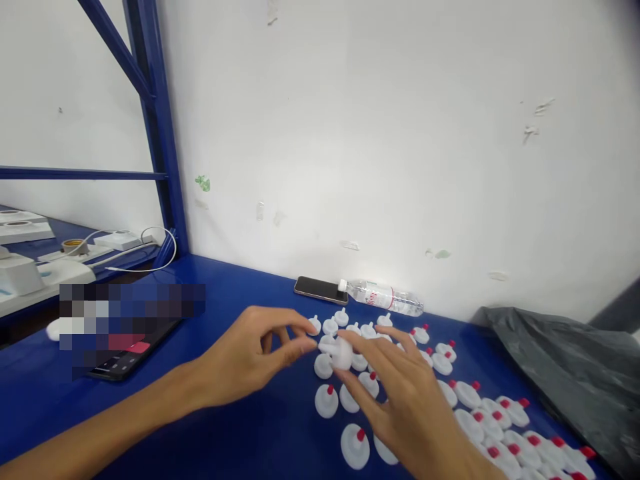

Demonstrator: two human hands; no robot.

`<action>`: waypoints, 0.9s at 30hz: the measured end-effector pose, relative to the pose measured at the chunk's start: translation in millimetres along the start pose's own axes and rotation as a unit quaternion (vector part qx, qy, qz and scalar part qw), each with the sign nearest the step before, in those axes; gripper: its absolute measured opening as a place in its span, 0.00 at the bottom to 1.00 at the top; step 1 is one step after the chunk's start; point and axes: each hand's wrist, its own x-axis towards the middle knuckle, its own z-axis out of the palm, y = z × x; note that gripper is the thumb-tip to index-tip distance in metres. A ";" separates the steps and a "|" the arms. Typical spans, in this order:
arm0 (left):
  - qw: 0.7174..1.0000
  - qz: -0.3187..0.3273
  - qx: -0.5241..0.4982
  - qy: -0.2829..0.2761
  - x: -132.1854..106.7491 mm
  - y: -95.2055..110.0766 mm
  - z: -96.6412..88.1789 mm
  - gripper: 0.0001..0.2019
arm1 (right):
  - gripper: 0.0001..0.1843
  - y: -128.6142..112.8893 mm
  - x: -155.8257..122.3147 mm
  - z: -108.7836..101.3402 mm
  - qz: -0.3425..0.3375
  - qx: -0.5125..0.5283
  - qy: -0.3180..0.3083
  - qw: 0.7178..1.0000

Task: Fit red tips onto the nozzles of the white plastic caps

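Note:
My right hand [395,380] pinches a white plastic disc with a narrow spout [342,353] between thumb and index finger. The spout points left and bears no red cap. Close to that spout is my left hand [273,347], its thumb and index finger slightly apart with nothing visible between them. Beneath and around both hands lie many similar white discs. Toward the back stand uncapped ones, such as a disc [341,317] with a bare white spout. Nearer and to the right, others carry red caps, like the capped disc [327,401]. My right hand hides some of them.
The blue table [235,287] meets a white wall. Against it lie a phone [320,289] and a clear bottle [383,297] on its side. A dark plastic bag [555,373] is at right. On the left are another phone [135,350], partly blurred, and a blue metal frame [163,133].

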 end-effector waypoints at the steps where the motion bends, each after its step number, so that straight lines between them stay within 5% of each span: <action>1: 0.998 -0.015 0.061 0.012 3.0 -5.1 -6.2 0.18 | 0.15 5.6 -1.0 -1.4 0.010 -0.015 0.004 1.000; 7: 0.970 -0.135 0.199 -0.026 10.1 -40.1 -36.6 0.11 | 0.15 28.9 -8.2 0.3 0.034 -0.066 -0.013 0.997; 13: 0.954 -0.201 0.209 -0.078 7.4 -41.2 -28.8 0.09 | 0.15 29.7 -9.1 3.1 0.013 -0.053 -0.032 0.998; 21: 0.962 -0.185 0.176 -0.097 3.0 -45.4 -28.3 0.04 | 0.16 23.4 -10.6 2.5 0.026 -0.008 -0.046 0.999; 27: 0.977 -0.161 0.026 -0.135 3.1 -27.3 -26.2 0.06 | 0.14 15.7 -8.0 -1.8 -0.010 -0.011 -0.033 0.999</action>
